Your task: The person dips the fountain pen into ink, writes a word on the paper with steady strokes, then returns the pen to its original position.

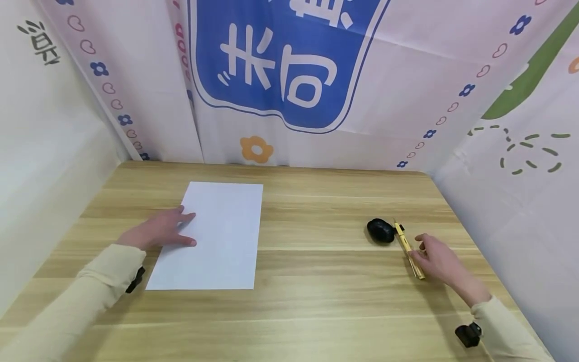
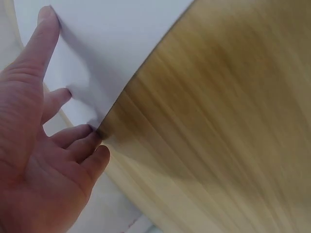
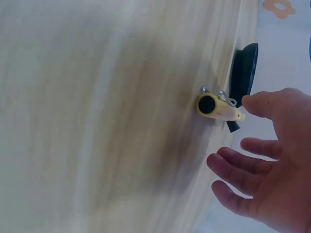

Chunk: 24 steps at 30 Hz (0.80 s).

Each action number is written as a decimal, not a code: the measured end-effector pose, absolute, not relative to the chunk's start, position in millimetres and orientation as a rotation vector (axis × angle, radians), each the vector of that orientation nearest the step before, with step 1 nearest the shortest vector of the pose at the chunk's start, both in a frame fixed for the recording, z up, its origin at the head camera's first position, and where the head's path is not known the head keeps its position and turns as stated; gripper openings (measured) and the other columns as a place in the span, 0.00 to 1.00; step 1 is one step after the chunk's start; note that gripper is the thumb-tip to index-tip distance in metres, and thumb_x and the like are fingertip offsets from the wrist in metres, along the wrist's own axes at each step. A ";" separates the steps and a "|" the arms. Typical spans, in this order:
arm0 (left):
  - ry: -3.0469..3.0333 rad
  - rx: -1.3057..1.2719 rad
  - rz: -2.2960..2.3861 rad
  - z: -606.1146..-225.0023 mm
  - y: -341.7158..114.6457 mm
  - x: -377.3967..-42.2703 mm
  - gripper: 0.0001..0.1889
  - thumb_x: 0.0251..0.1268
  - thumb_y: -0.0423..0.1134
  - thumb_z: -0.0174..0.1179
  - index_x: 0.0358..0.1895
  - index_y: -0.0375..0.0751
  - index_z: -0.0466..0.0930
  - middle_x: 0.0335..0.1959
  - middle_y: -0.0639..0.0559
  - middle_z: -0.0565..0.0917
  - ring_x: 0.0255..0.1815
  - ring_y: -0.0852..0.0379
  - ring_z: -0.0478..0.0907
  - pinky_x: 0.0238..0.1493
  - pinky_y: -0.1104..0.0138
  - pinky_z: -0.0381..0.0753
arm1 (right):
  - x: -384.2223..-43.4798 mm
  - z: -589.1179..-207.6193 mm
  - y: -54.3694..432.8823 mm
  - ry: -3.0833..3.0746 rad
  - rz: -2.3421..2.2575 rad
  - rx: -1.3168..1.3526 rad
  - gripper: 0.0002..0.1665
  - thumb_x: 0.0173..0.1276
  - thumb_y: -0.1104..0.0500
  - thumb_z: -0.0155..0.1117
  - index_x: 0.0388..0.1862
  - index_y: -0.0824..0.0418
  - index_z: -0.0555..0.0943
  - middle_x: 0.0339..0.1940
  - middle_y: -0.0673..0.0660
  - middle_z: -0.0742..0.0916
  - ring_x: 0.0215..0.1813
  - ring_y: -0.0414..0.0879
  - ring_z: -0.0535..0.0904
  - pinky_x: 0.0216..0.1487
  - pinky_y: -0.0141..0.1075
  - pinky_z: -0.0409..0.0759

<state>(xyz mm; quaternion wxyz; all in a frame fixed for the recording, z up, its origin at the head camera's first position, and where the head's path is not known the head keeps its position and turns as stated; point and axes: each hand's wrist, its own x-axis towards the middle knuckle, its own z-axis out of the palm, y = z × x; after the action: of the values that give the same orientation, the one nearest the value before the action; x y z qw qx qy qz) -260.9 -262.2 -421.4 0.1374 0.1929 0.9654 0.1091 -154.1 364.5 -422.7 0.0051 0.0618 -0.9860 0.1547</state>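
Observation:
A white sheet of paper lies flat on the left part of the wooden table. My left hand rests at its left edge, with thumb and index finger stretched over the sheet. In the left wrist view, the other fingertips of the left hand are by the paper's edge. To the right lies a yellow pen, its pointed end facing away from me. My right hand hovers beside it, fingers loosely bent around no object. In the right wrist view, a black end and metal clip show on the pen.
A smooth black oval object sits just left of the pen's far end; a small black piece shows under the pen. White printed cloth stands behind the table and along both sides.

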 end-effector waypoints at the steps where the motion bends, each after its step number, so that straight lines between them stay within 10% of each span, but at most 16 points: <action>1: 2.796 0.568 0.317 -422.0 -259.5 -260.4 0.48 0.50 0.63 0.65 0.67 0.32 0.64 0.68 0.20 0.54 0.66 0.22 0.54 0.63 0.37 0.58 | -153.4 -423.5 364.3 -3.085 0.485 0.176 0.28 0.65 0.56 0.62 0.50 0.80 0.71 0.30 0.64 0.83 0.32 0.54 0.81 0.36 0.49 0.79; 24: 2.762 0.758 0.305 -420.2 -185.9 -250.7 0.43 0.56 0.56 0.64 0.66 0.27 0.64 0.68 0.22 0.58 0.69 0.27 0.57 0.66 0.42 0.60 | -147.2 -435.3 361.8 -3.086 0.465 -0.026 0.21 0.63 0.49 0.63 0.34 0.69 0.76 0.24 0.55 0.80 0.25 0.45 0.72 0.27 0.39 0.71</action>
<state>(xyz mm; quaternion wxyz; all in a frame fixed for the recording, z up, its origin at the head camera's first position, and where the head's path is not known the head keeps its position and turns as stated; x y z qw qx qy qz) -250.7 -185.9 -420.2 0.1301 0.2610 0.9508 0.1048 -147.2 361.8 -435.3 0.0103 -0.0082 -0.9887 0.1491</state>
